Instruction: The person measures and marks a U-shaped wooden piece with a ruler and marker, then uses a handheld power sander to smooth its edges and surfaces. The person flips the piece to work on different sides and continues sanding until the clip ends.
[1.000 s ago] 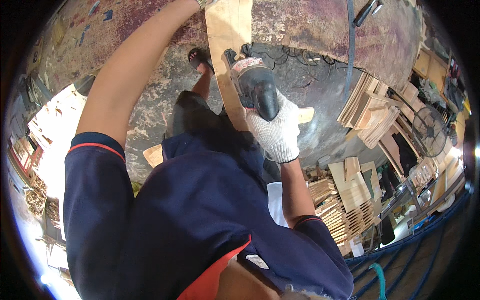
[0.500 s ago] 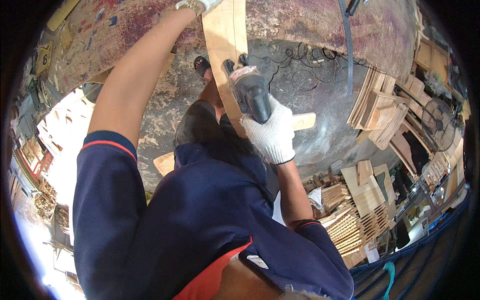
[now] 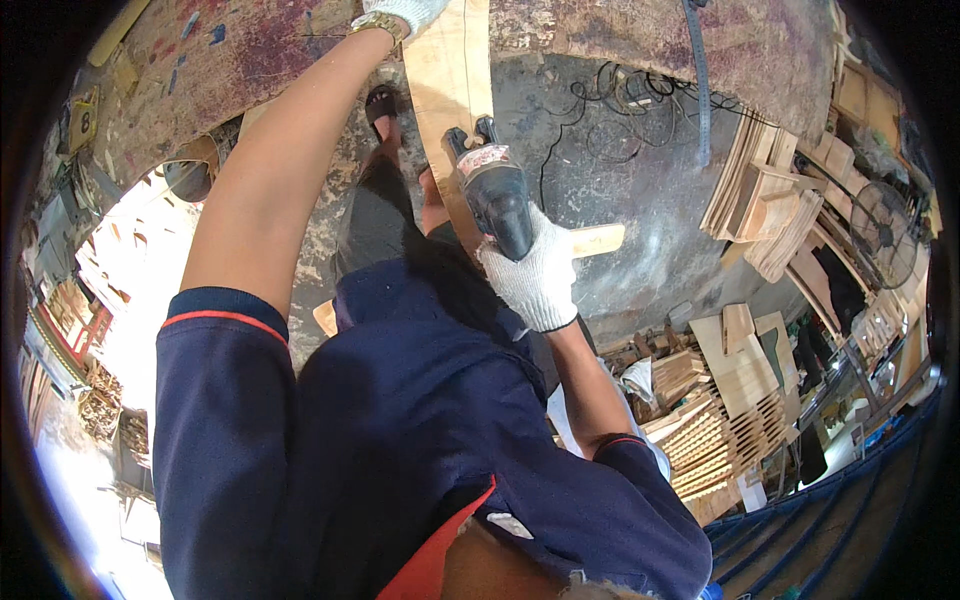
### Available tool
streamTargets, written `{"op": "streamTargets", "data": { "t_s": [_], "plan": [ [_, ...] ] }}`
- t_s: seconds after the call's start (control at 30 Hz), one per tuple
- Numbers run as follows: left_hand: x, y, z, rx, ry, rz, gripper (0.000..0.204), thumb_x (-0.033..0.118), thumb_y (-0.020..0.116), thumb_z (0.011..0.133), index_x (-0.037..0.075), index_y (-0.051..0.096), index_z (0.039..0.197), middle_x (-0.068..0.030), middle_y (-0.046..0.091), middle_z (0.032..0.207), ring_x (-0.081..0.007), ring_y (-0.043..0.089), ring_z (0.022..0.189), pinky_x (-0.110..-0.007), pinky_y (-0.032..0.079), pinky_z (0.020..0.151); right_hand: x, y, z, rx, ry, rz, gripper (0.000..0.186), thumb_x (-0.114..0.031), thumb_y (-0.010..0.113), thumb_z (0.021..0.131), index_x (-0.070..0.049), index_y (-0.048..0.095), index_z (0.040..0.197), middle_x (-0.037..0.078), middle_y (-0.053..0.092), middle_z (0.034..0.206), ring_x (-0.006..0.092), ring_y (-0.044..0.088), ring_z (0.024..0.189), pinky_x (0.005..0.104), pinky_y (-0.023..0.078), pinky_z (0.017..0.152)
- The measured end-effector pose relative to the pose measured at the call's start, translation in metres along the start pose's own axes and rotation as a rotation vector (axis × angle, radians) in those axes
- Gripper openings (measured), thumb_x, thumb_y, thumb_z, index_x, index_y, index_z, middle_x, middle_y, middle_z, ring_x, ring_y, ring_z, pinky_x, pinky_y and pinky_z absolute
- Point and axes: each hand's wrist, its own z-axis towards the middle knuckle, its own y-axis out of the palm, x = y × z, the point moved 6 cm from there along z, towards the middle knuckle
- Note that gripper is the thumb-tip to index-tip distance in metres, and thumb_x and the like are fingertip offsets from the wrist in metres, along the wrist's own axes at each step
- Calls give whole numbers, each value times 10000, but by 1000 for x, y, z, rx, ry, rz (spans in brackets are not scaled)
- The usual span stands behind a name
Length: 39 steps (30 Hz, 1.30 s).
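Along a wooden board (image 3: 442,90) running outward: right hand (image 3: 535,272) is gripping a jigsaw (image 3: 500,208), left hand (image 3: 410,12) is lying farther out, grip unclear.

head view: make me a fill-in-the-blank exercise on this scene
The left hand and right hand both wear white ____.
The right hand grips a mostly ____ power tool.
The long board by the power tool is made of ____.
The fan is toward the picture's ____ edge.

Missing words: gloves; black; wood; right
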Motion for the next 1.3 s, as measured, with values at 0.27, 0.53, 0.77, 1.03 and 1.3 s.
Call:
{"op": "streamTargets", "data": {
  "t_s": [0.27, 0.53, 0.77, 1.03, 1.3],
  "plan": [
    [2, -8, 3, 103, 27, 23, 544, 397, 657, 927, 64, 616, 1356, -149, 636, 1348, -345, 527, 1335, -615, 310, 1216, -3, 4, 2, 10, 83, 37, 435, -175, 862, 761, 9, 709, 1124, 243, 768, 932, 428, 773, 871, 449, 610, 769],
    [1, -6, 6, 60, 5, -26, 382, 364, 642, 944, 95, 627, 1214, -148, 639, 1232, -361, 548, 1256, -604, 354, 1148, -10, 2, 3, 58, 88, 2, 397, -103, 845, 753, -18, 726, 1122, 183, 780, 902, 293, 789, 826, 395, 603, 766],
    [0, -6, 4, 58, 9, -56, 354, 345, 637, 952, 86, 625, 1192, -159, 632, 1219, -383, 547, 1246, -612, 358, 1147, -14, 2, 6, 55, 125, 15, 405, -129, 852, 748, -11, 718, 1112, 184, 776, 896, 311, 784, 818, 399, 602, 768],
    [-3, 2, 2, 68, 8, -41, 388, 339, 615, 966, 70, 622, 1245, -166, 639, 1260, -382, 543, 1272, -601, 350, 1157, -21, 0, 10, 71, 102, 41, 412, -134, 859, 738, -3, 710, 1098, 186, 766, 871, 334, 781, 811, 402, 602, 765],
    [-4, -1, 3, 118, 29, -56, 363, 323, 618, 963, 66, 625, 1219, -170, 648, 1235, -381, 556, 1256, -609, 357, 1148, -21, 1, 12, 61, 130, 36, 412, -118, 856, 740, -1, 711, 1107, 189, 770, 885, 318, 783, 818, 396, 603, 767]
  ]
}}
